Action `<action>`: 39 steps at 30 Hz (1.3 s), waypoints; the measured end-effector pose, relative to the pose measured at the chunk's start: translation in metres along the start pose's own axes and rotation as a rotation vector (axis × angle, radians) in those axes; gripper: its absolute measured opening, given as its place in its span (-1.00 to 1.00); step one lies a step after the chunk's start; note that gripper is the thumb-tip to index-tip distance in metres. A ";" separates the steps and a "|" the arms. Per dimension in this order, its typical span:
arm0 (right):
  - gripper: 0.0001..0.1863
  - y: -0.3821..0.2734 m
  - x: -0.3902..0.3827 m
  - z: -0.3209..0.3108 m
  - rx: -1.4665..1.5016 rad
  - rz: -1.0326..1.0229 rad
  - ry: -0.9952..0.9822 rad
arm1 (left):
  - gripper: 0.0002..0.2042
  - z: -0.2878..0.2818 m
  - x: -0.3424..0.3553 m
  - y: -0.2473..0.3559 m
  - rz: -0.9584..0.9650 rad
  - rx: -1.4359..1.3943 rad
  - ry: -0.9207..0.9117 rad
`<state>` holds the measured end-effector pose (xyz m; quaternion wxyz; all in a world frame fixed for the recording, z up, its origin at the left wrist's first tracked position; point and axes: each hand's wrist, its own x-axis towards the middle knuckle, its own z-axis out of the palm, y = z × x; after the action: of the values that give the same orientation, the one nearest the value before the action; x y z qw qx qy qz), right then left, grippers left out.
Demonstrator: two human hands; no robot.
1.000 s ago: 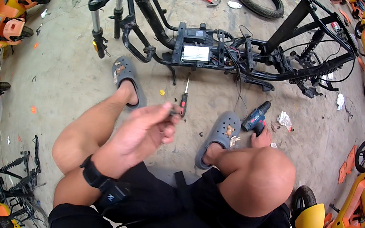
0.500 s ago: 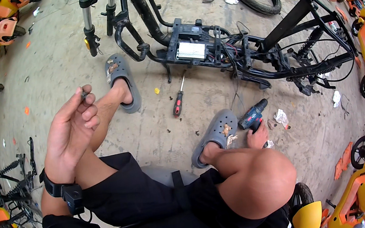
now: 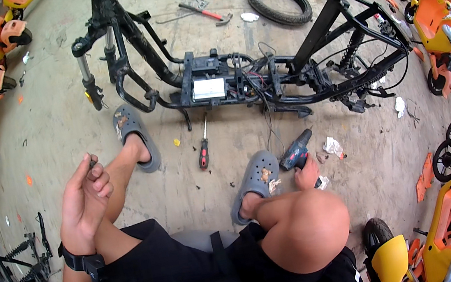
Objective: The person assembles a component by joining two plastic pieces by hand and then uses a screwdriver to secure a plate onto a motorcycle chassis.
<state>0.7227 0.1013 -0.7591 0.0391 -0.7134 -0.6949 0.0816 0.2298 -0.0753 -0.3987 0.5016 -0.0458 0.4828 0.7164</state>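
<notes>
My left hand (image 3: pixel 84 207) is raised over my left shin, its thumb and fingers pinching a small dark piece (image 3: pixel 93 163), too small to name for certain. By my right foot, my right hand (image 3: pixel 306 175) is closed round the handle of a blue-and-black cordless drill (image 3: pixel 298 151), low at the floor, its nose pointing away from me and to the right. In front of me stands a bare black scooter frame (image 3: pixel 310 77) with a silver box (image 3: pixel 208 89) and loose wires in its middle. A red-and-black screwdriver (image 3: pixel 203 155) lies between my feet.
Beyond the frame lie a tyre (image 3: pixel 279 2) and a red-handled hammer (image 3: pixel 210 14). Small dark bits, crumpled white paper (image 3: pixel 332 146) and a yellow scrap (image 3: pixel 177 142) dot the floor. Orange-and-yellow scooters (image 3: pixel 435 19) line both sides; a yellow part (image 3: pixel 390 261) stands close behind my right knee.
The whole view has shifted, so the frame and floor items sit further left and mostly lower. Both hands keep their holds, the left on the small piece, the right on the drill.
</notes>
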 end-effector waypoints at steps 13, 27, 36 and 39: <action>-0.24 0.016 -0.063 0.006 0.005 0.172 -0.103 | -0.86 0.014 -0.007 -0.017 -0.102 0.037 0.043; -0.53 -0.203 0.074 -0.117 0.325 -0.996 -0.488 | -0.78 0.040 -0.022 -0.008 -0.039 -0.011 -0.106; -0.51 -0.308 0.036 -0.018 -0.023 -1.688 -0.413 | -0.73 0.040 -0.016 0.001 0.001 -0.020 0.038; -0.63 -0.314 0.036 -0.006 -0.096 -1.733 -0.396 | -0.73 0.020 -0.013 0.005 -0.012 -0.051 0.011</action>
<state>0.4151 0.1477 -0.7019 -0.0636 0.0890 -0.9872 0.1161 0.2411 -0.0693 -0.3778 0.5018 -0.0654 0.4670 0.7252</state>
